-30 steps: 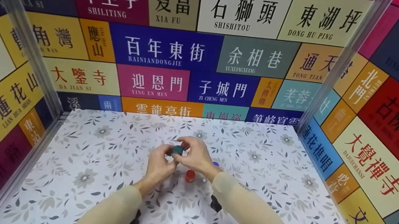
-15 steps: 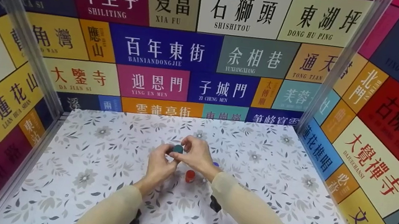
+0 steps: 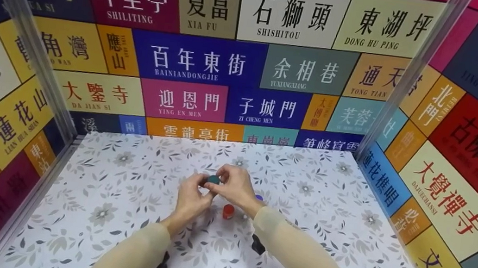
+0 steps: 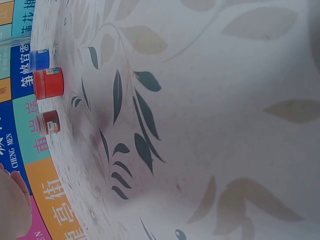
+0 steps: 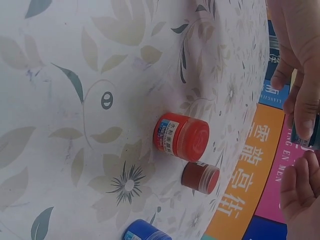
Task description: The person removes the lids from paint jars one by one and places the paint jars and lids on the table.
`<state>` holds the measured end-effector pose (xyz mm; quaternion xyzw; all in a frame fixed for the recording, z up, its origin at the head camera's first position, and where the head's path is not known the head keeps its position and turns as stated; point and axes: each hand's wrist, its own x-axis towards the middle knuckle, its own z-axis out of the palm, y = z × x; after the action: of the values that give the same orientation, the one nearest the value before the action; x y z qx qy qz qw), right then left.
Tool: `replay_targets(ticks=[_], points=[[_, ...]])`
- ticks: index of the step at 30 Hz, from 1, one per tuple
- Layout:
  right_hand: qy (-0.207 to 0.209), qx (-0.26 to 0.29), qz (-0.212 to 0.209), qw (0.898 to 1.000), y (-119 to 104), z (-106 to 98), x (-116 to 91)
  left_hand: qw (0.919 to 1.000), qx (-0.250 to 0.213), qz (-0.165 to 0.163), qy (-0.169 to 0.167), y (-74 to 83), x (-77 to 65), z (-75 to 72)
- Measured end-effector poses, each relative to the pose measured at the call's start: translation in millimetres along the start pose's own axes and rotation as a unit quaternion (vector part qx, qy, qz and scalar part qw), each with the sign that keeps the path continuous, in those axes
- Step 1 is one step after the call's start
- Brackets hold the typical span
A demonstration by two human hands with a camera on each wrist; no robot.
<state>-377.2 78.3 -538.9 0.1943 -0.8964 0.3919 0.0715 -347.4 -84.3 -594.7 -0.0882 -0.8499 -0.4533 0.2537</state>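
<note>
In the head view, my left hand (image 3: 192, 195) grips a small dark green paint jar (image 3: 214, 179) above the patterned table. My right hand (image 3: 235, 187) meets it from the other side, its fingers curled at the jar. At the right wrist view's edge, the same jar (image 5: 304, 134) shows only in part, the left thumb lying along it. Close to the forearms stands a red paint jar (image 3: 228, 212). Beyond the red jar (image 5: 181, 137) is a smaller brown jar (image 5: 200, 177), hidden from the head view. Only part of my left hand (image 4: 14, 205) enters the left wrist view.
A blue paint jar (image 5: 145, 231) stands to the right, mostly behind the right wrist in the head view. The table (image 3: 112, 237) has a leaf-and-flower cover. Walls of coloured name panels (image 3: 198, 58) close off the back and both sides.
My right fingers, earlier reaching over the dark green jar, have drawn back to its right side. The left hand and the standing jars stay in place.
</note>
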Motion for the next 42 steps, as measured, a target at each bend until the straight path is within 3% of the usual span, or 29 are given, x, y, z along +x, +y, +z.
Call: replay_targets(ticks=[11,20,27,37,42], points=[[-0.018,-0.011,-0.003,1.0,-2.5,-1.5,0.3,0.9999,0.001,-0.015,-0.008,-0.7,-1.7,-0.8],[-0.013,-0.01,-0.079,0.997,-1.2,-2.8,1.6,0.9998,0.011,-0.017,-0.003,3.3,1.6,-0.5],[-0.03,-0.011,-0.103,0.994,-1.5,-2.4,2.2,0.9999,0.014,-0.007,0.003,1.2,1.1,0.0],[-0.041,-0.003,-0.093,0.995,-3.0,-3.7,1.6,0.9998,0.012,-0.015,0.0,1.5,0.5,-1.5],[-0.021,0.005,-0.069,0.997,-2.2,-3.2,1.6,0.9997,0.013,-0.02,0.002,3.6,0.3,-1.7]])
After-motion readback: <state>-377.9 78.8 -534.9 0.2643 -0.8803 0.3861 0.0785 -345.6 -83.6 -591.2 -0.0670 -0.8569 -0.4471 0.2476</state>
